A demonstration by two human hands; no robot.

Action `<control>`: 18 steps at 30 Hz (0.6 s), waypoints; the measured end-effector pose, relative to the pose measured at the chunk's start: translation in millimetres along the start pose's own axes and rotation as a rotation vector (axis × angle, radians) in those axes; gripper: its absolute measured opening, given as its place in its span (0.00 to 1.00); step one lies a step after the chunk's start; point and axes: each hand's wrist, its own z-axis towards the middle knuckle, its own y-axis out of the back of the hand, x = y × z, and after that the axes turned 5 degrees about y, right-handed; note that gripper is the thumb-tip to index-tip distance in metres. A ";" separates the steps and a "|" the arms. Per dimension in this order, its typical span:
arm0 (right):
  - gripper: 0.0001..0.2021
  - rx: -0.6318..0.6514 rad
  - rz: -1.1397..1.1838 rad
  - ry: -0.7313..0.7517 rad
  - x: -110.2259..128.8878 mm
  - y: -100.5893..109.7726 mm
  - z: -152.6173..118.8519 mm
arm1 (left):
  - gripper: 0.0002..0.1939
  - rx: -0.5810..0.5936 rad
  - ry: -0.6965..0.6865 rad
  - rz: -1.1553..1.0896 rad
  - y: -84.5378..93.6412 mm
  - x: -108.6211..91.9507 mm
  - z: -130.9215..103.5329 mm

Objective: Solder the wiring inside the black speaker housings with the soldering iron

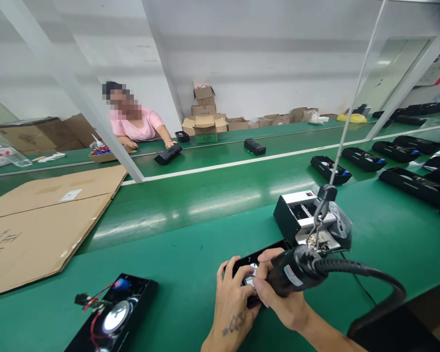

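My left hand (231, 300) is closed around a black speaker housing (255, 255) on the green bench. A round silver speaker cone (250, 277) shows inside it between my fingers. In my right hand (286, 308) is a black electric screwdriver (295, 271), hanging from a hook and tilted down toward the housing. Its tip and any screw are hidden by my fingers. To the left lies another open speaker housing (143, 293), with a silver cone, red wires, a blue part and a small circuit board.
A screw feeder box (291, 215) stands just beyond the screwdriver, whose thick cable (381, 278) curves right. Flattened cardboard (44, 215) covers the left side. Several black housings (363, 159) lie at the right. Across the line, a person in pink (139, 124) touches a black unit (168, 154).
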 end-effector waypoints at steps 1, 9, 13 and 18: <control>0.14 0.023 -0.017 0.030 3.1 -0.7 2.4 | 0.08 -0.003 -0.007 0.011 -0.6 0.5 0.0; 0.15 0.069 -0.074 0.062 13.5 -1.5 11.8 | 0.20 -0.007 -0.030 0.027 -4.4 5.0 0.5; 0.15 0.068 -0.008 0.044 10.2 -2.4 10.7 | 0.20 -0.018 -0.001 -0.027 -5.8 5.4 -0.3; 0.15 0.073 -0.073 0.099 15.9 -4.3 15.4 | 0.24 -0.039 -0.048 0.060 -7.9 7.6 -1.2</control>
